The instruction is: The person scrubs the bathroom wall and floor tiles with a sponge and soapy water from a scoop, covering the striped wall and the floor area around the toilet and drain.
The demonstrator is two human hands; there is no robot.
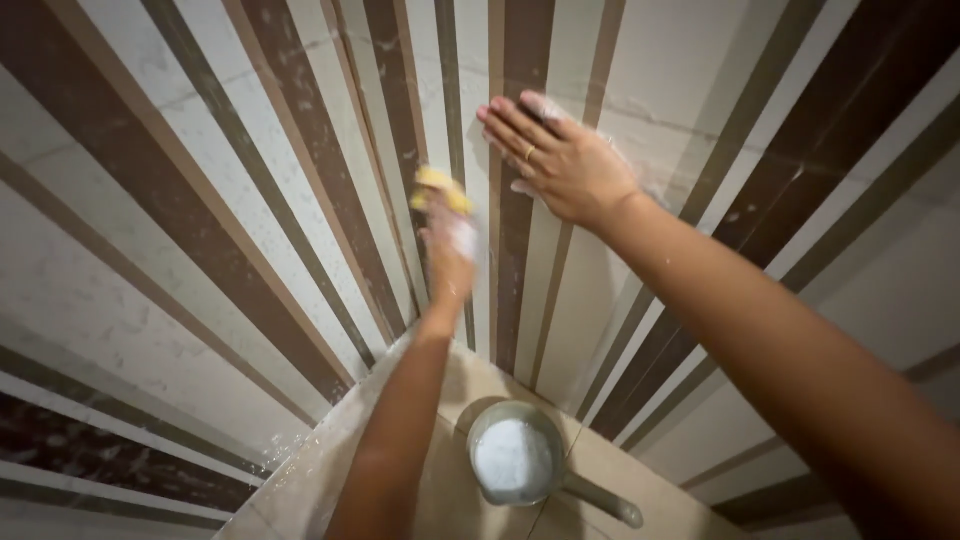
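A person's left hand (450,245) presses a small yellow sponge (441,189) against the brown-and-cream striped tiled wall (250,200), in the corner where two wall faces meet. To its right and slightly higher, the right hand (560,160) lies flat on the adjoining wall face, fingers spread, apart from the sponge. Below both arms, on the beige tiled floor (320,470), stands a round metal dipper with a long handle (515,465), foamy white water (512,458) inside it; its handle points right, and it sits between the two forearms, close to the foot of the corner.
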